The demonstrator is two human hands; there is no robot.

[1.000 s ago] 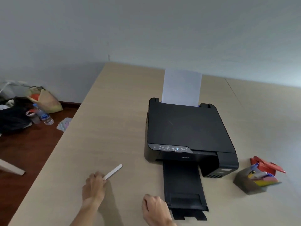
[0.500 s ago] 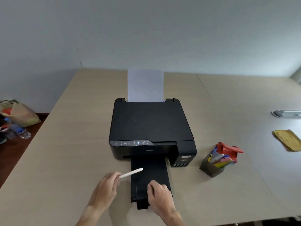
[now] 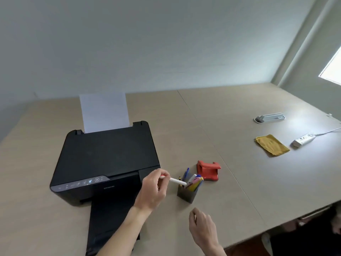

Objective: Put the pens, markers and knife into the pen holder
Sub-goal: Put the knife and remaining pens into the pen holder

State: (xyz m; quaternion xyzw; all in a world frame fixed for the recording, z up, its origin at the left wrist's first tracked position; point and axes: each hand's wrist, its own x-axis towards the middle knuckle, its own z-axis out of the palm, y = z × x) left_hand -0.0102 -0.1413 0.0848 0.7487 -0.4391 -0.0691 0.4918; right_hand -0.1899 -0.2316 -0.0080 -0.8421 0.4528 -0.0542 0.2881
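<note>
White marker [image 3: 175, 180], pinched in our left hand [image 3: 154, 189]; carried within the last second from the desk's [image 3: 239, 182] left side across the printer [image 3: 108, 159], its tip now at the rim of the grey pen holder [image 3: 186, 194], already stocked. Drop pending, we judge. Right hand [image 3: 202, 228] loosely curled, grip empty.

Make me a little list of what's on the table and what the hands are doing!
left hand: holds white marker, tip at the holder's top
right hand: empty, fingers loosely curled, over the table
pen holder: dark, several pens already in it
red object: behind holder
printer: black, paper upright in it
yellow cloth: far right, beside a power strip
</note>
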